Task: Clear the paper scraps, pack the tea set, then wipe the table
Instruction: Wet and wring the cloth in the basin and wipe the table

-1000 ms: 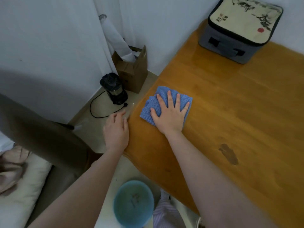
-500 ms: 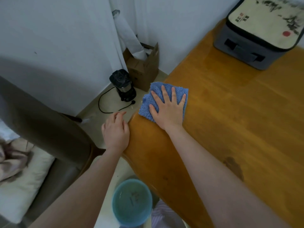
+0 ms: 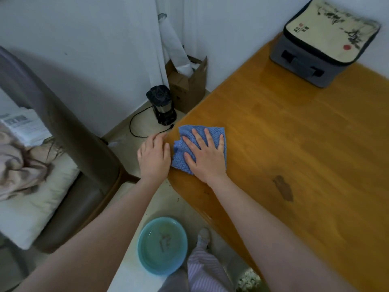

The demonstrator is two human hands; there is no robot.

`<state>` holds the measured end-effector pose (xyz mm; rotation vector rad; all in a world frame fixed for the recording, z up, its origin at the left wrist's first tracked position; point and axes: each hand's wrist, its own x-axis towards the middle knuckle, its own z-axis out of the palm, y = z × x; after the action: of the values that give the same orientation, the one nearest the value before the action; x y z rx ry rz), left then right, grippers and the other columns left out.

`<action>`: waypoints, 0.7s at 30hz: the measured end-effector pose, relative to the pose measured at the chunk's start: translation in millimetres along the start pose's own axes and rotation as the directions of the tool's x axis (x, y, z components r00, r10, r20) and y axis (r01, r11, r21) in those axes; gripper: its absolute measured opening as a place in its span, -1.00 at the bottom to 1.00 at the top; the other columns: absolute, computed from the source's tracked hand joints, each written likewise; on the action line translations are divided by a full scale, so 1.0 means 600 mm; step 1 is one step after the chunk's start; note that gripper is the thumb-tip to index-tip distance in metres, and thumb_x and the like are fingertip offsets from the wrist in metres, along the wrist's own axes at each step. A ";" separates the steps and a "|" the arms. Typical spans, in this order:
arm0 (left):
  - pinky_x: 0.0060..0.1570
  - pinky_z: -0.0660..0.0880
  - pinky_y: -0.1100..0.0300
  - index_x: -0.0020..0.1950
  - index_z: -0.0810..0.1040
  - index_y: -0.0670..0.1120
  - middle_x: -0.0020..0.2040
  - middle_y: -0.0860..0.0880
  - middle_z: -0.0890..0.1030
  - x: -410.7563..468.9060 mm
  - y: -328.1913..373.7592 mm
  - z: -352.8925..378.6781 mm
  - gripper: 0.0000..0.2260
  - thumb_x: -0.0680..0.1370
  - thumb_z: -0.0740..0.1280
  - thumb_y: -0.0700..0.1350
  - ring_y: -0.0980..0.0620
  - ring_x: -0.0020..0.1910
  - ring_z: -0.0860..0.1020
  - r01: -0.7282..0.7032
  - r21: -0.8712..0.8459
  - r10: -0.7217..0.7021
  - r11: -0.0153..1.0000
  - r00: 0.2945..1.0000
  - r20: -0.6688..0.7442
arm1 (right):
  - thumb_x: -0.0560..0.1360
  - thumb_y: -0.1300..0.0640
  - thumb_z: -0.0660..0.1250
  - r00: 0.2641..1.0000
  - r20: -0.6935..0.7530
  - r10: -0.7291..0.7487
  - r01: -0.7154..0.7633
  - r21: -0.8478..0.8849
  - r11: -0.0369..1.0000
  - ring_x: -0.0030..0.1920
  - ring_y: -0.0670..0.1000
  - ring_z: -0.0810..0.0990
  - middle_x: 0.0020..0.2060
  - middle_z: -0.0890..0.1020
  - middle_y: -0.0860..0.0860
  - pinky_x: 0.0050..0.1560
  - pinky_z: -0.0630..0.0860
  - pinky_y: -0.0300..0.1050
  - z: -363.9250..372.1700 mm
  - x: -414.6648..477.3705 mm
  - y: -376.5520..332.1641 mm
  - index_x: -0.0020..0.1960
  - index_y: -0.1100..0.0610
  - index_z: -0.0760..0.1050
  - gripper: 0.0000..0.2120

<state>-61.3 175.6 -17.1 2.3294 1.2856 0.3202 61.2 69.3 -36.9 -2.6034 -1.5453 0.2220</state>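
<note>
A blue knitted cloth (image 3: 185, 161) lies at the left edge of the wooden table (image 3: 294, 131). My right hand (image 3: 205, 154) presses flat on it with fingers spread. My left hand (image 3: 154, 158) sits just off the table's edge beside the cloth, palm down, fingers relaxed and holding nothing. A grey zipped tea set bag (image 3: 322, 43) with a cream ink-painted lid stands at the table's far corner. A dark stain (image 3: 283, 187) marks the wood to the right of my forearm.
On the floor below the table edge sits a teal basin (image 3: 162, 245) of water. A black kettle (image 3: 162, 105) with a cord and a cardboard box (image 3: 189, 89) stand by the wall. A brown chair (image 3: 63, 127) with a cushion is at left.
My right hand slid the cloth back toward the table's left edge and nearer to me. My left hand stayed by the edge, now close beside the cloth.
</note>
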 end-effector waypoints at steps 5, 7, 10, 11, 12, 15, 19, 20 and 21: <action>0.37 0.23 -0.12 0.43 0.34 0.05 0.40 -0.01 0.35 -0.077 -0.015 -0.018 -0.65 0.65 0.09 0.02 -0.05 0.38 0.31 0.053 -0.051 -0.051 0.997 0.998 0.037 | 0.59 -0.23 -0.17 1.000 0.000 0.015 -0.015 0.011 1.000 0.57 0.13 -0.03 0.57 0.10 -0.08 0.46 -0.17 0.39 0.008 -0.088 -0.026 0.55 -0.20 0.08 -0.45; 0.37 0.23 -0.14 0.43 0.34 0.06 0.42 -0.02 0.33 -0.108 -0.020 -0.023 -0.65 0.64 0.10 0.02 -0.07 0.39 0.30 0.059 -0.051 -0.056 0.997 0.997 0.055 | 0.58 -0.26 -0.17 1.000 0.001 0.026 -0.026 0.025 0.999 0.57 0.12 -0.03 0.57 0.11 -0.08 0.46 -0.18 0.39 0.010 -0.117 -0.034 0.55 -0.20 0.10 -0.44; 0.34 0.26 -0.13 0.44 0.35 0.03 0.43 -0.06 0.33 -0.151 -0.031 -0.031 -0.63 0.63 0.14 0.00 -0.10 0.38 0.31 0.046 -0.018 -0.044 0.999 0.996 0.072 | 0.54 -0.36 -0.14 0.999 0.036 0.011 -0.012 0.016 1.000 0.58 0.11 -0.10 0.58 0.04 -0.10 0.45 -0.28 0.36 0.007 -0.154 -0.036 0.55 -0.24 0.03 -0.40; 0.34 0.26 -0.13 0.45 0.34 0.02 0.43 -0.07 0.33 -0.162 -0.035 -0.032 -0.63 0.63 0.14 0.00 -0.11 0.38 0.31 0.042 -0.001 -0.041 0.999 0.996 0.085 | 0.54 -0.38 -0.11 0.999 0.052 0.005 -0.005 0.000 1.000 0.58 0.10 -0.14 0.58 0.00 -0.10 0.45 -0.31 0.35 0.007 -0.165 -0.034 0.56 -0.25 -0.01 -0.38; 0.34 0.25 -0.13 0.45 0.33 0.02 0.44 -0.08 0.32 -0.174 -0.038 -0.034 -0.62 0.63 0.15 0.01 -0.12 0.39 0.30 0.039 0.013 -0.040 0.999 0.994 0.099 | 0.53 -0.40 -0.09 0.998 0.058 0.006 -0.006 -0.012 1.000 0.57 0.10 -0.16 0.58 -0.02 -0.11 0.44 -0.33 0.35 0.008 -0.179 -0.032 0.56 -0.26 -0.04 -0.37; 0.38 0.21 -0.11 0.47 0.30 0.02 0.47 -0.09 0.29 -0.201 -0.039 -0.038 -0.60 0.63 0.15 0.02 -0.12 0.43 0.26 0.030 0.035 -0.034 0.999 0.991 0.131 | 0.52 -0.42 -0.07 0.998 0.043 0.036 -0.034 -0.033 0.999 0.57 0.11 -0.16 0.58 -0.02 -0.10 0.44 -0.29 0.37 0.011 -0.222 -0.021 0.55 -0.27 -0.04 -0.36; 0.40 0.18 -0.08 0.49 0.27 0.02 0.48 -0.07 0.26 -0.230 -0.019 -0.040 -0.58 0.63 0.15 0.03 -0.10 0.45 0.23 0.000 0.029 -0.004 1.000 0.988 0.155 | 0.53 -0.41 -0.13 0.993 0.018 0.119 -0.117 -0.062 0.991 0.58 0.12 -0.13 0.58 0.00 -0.09 0.45 -0.24 0.38 0.015 -0.277 0.006 0.56 -0.26 -0.04 -0.37; 0.40 0.17 -0.08 0.49 0.26 0.02 0.48 -0.08 0.26 -0.236 -0.015 -0.039 -0.58 0.63 0.15 0.02 -0.10 0.44 0.23 -0.013 0.029 0.008 0.999 0.987 0.163 | 0.53 -0.42 -0.14 0.990 0.013 0.142 -0.141 -0.066 0.988 0.58 0.12 -0.13 0.58 0.00 -0.09 0.45 -0.23 0.38 0.015 -0.289 0.013 0.56 -0.26 -0.04 -0.37; 0.40 0.17 -0.07 0.49 0.26 0.02 0.48 -0.08 0.26 -0.242 -0.010 -0.036 -0.58 0.63 0.15 0.02 -0.11 0.44 0.23 -0.025 0.032 0.019 0.999 0.985 0.171 | 0.53 -0.43 -0.15 0.986 0.011 0.167 -0.166 -0.069 0.984 0.58 0.12 -0.12 0.58 0.00 -0.09 0.45 -0.22 0.38 0.016 -0.300 0.018 0.55 -0.26 -0.04 -0.36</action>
<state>-152.9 61.9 1.2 2.3437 1.1917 0.1037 -16.3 -93.7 -35.0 -2.7925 -1.3636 0.2088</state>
